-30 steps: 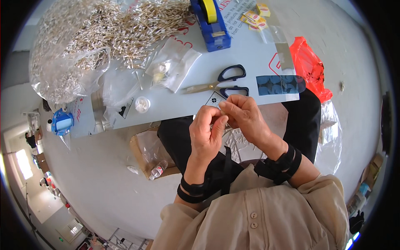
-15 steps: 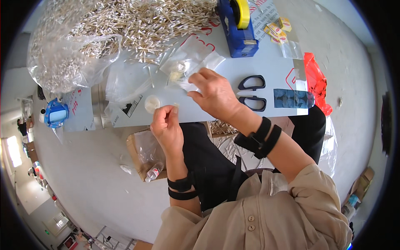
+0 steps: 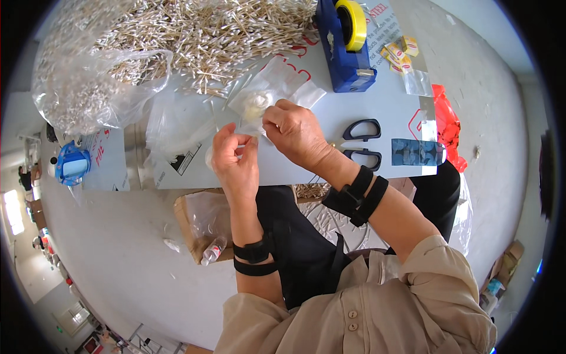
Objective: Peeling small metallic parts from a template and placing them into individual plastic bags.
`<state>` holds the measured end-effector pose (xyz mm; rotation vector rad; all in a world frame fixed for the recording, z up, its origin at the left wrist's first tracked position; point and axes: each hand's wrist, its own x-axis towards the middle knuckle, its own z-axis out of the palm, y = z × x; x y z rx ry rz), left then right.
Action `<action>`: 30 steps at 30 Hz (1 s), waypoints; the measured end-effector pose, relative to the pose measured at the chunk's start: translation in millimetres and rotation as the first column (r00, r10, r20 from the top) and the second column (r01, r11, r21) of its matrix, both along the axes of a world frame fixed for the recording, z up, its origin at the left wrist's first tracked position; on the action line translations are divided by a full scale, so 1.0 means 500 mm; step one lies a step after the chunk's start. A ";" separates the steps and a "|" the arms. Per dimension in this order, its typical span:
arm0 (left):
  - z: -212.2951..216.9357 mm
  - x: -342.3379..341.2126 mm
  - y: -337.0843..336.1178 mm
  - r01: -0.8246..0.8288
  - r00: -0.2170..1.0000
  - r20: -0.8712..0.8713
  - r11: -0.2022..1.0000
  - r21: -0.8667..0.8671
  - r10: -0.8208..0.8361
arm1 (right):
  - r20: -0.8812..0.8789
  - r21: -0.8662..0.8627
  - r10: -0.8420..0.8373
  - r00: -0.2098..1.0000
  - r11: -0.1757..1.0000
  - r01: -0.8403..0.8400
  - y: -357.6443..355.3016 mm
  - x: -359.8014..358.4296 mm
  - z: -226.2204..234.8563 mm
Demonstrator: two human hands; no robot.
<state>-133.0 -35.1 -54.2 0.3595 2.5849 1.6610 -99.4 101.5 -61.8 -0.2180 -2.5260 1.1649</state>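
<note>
My left hand (image 3: 234, 162) is over the near edge of the table, its thumb and index finger pinched together. Whatever it may hold is too small to make out. Close on its right, my right hand (image 3: 295, 131) has its fingers curled into a pinch, their contents hidden. Just past the right fingertips, a pale yellow and white soft clump (image 3: 257, 101) lies on a flat clear plastic bag (image 3: 284, 76). A small round white piece (image 3: 209, 156) shows only partly behind my left hand. Black-handled scissors (image 3: 363, 129) rest to the right of my right wrist.
A large heap of cotton swabs (image 3: 218, 35) spreads over the far left, beside a clear bag (image 3: 100, 88) of swabs. A blue tape dispenser (image 3: 348, 68) stands far right, near small yellow boxes (image 3: 398, 54). Below the table is a cardboard box (image 3: 191, 233).
My left hand has risen slightly and now covers most of the round white piece. My right hand has shifted slightly down, its fingers more curled. The table's contents appear shifted in view.
</note>
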 end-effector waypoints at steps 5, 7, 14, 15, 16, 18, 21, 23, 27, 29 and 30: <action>-0.015 -0.015 0.026 -0.061 0.998 -0.028 0.994 0.086 0.064 | -0.102 -0.110 -0.016 0.995 0.994 0.004 0.001 0.002 0.008; -0.019 -0.020 0.034 -0.092 0.995 -0.040 0.994 0.060 0.095 | -0.117 -0.100 0.072 0.991 0.991 -0.084 -0.001 0.004 0.007; -0.011 -0.015 0.054 -0.286 0.947 0.260 0.860 0.422 0.188 | -0.197 -0.164 0.159 0.967 0.968 -0.192 0.001 0.008 0.019; -0.005 -0.013 0.058 -0.311 0.935 0.304 0.830 0.464 0.181 | -0.212 -0.162 0.185 0.960 0.962 -0.221 0.004 0.008 0.020; -0.005 -0.014 0.059 -0.309 0.936 0.304 0.830 0.464 0.178 | -0.227 -0.160 0.211 0.951 0.955 -0.250 0.006 0.009 0.021; -0.002 -0.016 0.057 -0.395 0.904 0.350 0.796 0.459 0.247 | -0.225 -0.216 0.213 0.951 0.941 -0.262 0.006 0.008 0.025; -0.003 -0.021 0.048 -0.262 0.951 0.269 0.855 0.448 0.151 | -0.222 -0.300 0.225 0.949 0.910 -0.286 0.007 0.006 0.028; -0.006 -0.026 0.051 -0.244 0.964 0.208 0.864 0.441 0.166 | -0.222 -0.328 0.234 0.947 0.896 -0.299 0.009 0.006 0.030; 0.008 -0.024 0.044 -0.244 0.965 0.189 0.895 0.373 0.184 | -0.190 -0.453 0.223 0.956 0.844 -0.287 0.016 0.011 0.055; 0.014 -0.024 0.040 -0.217 0.971 0.181 0.902 0.374 0.159 | -0.089 -0.547 0.199 0.976 0.809 -0.215 0.020 0.015 0.061; 0.018 -0.023 0.040 -0.192 0.975 0.174 0.907 0.375 0.135 | -0.154 -0.436 0.166 0.974 0.873 -0.218 0.022 0.016 0.058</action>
